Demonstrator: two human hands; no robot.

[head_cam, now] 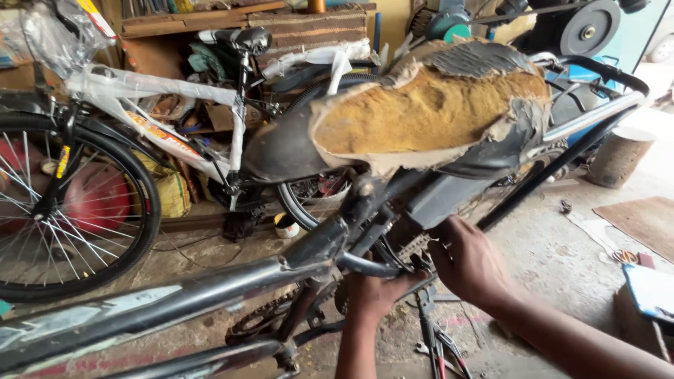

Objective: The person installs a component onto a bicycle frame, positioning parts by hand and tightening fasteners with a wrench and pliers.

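Note:
A black bicycle frame [210, 288] lies tilted across the foreground. Its long seat [428, 112] is torn open, with yellow foam showing under ragged black cover. My left hand [375, 291] reaches up from below and grips a dark curved frame tube just under the seat. My right hand [467, 263] rests against the black rear part beneath the seat; its fingers curl round something there, and what they hold is hidden. The chainring [263, 319] and chain show below the frame.
A white bicycle wrapped in plastic [168, 105] stands at the back left, its front wheel [67, 210] nearest. Pliers and spanners [439, 347] lie on the concrete floor under my arms. A wooden stump [618, 156] and a mat [642, 217] sit to the right.

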